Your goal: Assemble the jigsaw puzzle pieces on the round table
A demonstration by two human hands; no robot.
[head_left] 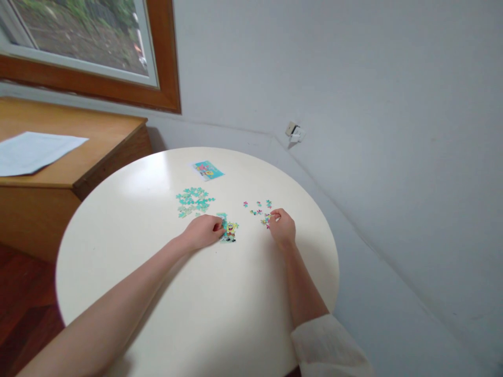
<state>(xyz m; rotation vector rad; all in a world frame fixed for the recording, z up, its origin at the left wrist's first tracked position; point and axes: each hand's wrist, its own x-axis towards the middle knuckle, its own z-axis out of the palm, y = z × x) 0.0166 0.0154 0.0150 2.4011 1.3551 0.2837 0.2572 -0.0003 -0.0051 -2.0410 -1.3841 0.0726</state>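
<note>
**Has left hand (205, 230) at joined puzzle section (231, 233), right hand (283, 226) at loose pieces (268, 203)**

Rests the left hand, fingers curled, on the left part of the puzzle section, covering some of it. Cannot tell the gap between those fingertips, or any piece pinched there. Shows, on the uncovered part, a yellow cartoon figure beside teal. Holds the right hand low at the near right of the scattered, multicoloured loose pieces, thumb and forefinger close together. Cannot tell, at this size, about any piece between them. Wears a pale sleeve (330, 345) on the right arm. Has a pile of teal pieces (193, 199) just beyond the left hand and, farther off, a flat picture card (210, 171), all on a round white table (236, 298). Faces, at left, a wooden cabinet (113, 136) bearing a pale sheet (39, 152), below a wood-framed window (90, 39); ahead, a wall socket (291, 128).
</note>
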